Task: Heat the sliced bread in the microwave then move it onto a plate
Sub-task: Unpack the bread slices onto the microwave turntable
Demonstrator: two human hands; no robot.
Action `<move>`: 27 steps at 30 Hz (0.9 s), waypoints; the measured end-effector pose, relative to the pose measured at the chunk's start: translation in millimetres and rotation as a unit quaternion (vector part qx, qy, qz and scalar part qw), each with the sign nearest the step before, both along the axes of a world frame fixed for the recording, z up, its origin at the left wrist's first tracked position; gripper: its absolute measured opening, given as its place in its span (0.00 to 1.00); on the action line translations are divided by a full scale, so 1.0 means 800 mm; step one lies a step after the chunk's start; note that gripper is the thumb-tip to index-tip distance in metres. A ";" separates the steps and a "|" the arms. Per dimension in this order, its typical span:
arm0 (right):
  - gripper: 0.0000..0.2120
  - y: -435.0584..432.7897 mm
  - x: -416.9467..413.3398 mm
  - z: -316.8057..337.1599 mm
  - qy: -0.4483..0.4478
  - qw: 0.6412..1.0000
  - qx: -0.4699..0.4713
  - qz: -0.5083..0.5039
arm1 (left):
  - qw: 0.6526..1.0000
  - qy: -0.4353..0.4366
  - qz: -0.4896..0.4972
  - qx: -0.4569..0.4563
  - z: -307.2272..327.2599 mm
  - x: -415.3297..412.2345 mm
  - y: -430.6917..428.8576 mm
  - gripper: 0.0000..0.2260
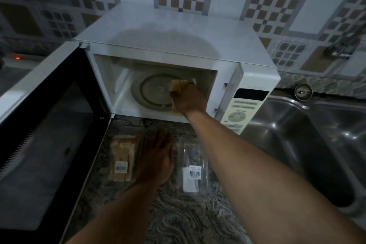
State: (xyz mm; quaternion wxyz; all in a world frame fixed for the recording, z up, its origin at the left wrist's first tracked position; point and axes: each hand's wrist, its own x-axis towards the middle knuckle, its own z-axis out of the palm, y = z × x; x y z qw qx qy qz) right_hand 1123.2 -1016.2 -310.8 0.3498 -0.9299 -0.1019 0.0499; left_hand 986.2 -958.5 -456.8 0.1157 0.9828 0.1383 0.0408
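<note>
Counter (178, 216) bears microwave (178, 41), bread pack (120, 158), wrapper (191, 170)

The door (49, 125) of the microwave (178, 45) stood swung wide to the left, walling off that side of the counter (178, 214). The cavity mouth was open. The right grip (188, 101), holding bread slices (177, 86), filled its right half beside the control panel (243, 109), while the left of the turntable (152, 93) lay bare. In front, the bread pack (120, 158), the flat left grip (156, 158) and a plastic bag (193, 168) lay side by side, with bare counter nearer the person. The sink (297, 125) lay open at the right.
</note>
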 end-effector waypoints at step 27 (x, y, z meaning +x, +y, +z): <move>0.18 0.036 0.066 -0.029 0.008 1.000 0.016 0.013 | 0.999 -0.023 0.011 0.027 -0.002 0.003 0.001 0.25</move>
